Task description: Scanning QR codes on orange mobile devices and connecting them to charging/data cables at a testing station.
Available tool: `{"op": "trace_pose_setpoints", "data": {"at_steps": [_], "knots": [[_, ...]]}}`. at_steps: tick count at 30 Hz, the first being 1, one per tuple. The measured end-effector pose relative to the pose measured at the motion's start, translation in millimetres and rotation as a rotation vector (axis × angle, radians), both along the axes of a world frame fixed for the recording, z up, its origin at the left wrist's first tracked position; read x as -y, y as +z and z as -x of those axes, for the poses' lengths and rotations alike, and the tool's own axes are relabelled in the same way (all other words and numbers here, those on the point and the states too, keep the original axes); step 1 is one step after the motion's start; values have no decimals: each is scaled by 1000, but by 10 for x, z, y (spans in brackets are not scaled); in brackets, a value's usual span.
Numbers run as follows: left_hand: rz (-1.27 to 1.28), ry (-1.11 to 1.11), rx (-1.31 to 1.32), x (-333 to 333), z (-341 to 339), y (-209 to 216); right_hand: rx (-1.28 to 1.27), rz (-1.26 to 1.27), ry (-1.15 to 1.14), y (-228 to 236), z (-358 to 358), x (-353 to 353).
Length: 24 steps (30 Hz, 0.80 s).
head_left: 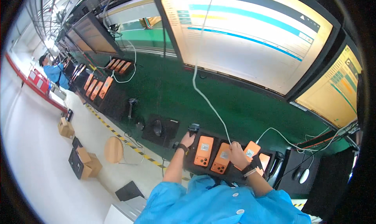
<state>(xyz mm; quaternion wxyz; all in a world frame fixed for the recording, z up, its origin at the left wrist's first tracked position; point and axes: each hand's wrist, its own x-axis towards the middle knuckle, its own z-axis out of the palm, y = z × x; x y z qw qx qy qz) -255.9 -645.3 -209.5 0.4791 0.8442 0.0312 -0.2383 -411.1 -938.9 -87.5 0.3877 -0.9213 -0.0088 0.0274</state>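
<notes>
My left hand (187, 140) is wrapped around the handle of a dark handheld scanner (194, 127), left of a row of phones. Several orange phones lie back up on a black mat, some with white labels. Nearest my left hand is the leftmost phone (204, 151). Over the top of the second phone (220, 161), my right hand (238, 155) pinches the end of a white cable (211, 106); my fingers hide whether it is plugged in. Another phone (251, 149), right of that hand, has a white cable at its top edge and is partly covered by my wrist.
A large monitor (250, 40) stands behind the bench, with a second monitor (329, 87) to its right. A white mouse (304, 176) lies at the right. More orange phones (105, 87) rest farther left. Cardboard boxes (90, 165) and a round stool (113, 149) stand on the floor. A person (56, 73) in blue is far left.
</notes>
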Motion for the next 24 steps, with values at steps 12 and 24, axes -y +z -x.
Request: {"op": "trace_pose_setpoints", "data": {"at_steps": [12,24], "knots": [[477,-271,401,912,1194,1370,-90,-524,65,599,161,190],[370,-290,250,999,1513,1514,-23,-507,-62,766,292,-109]]}}
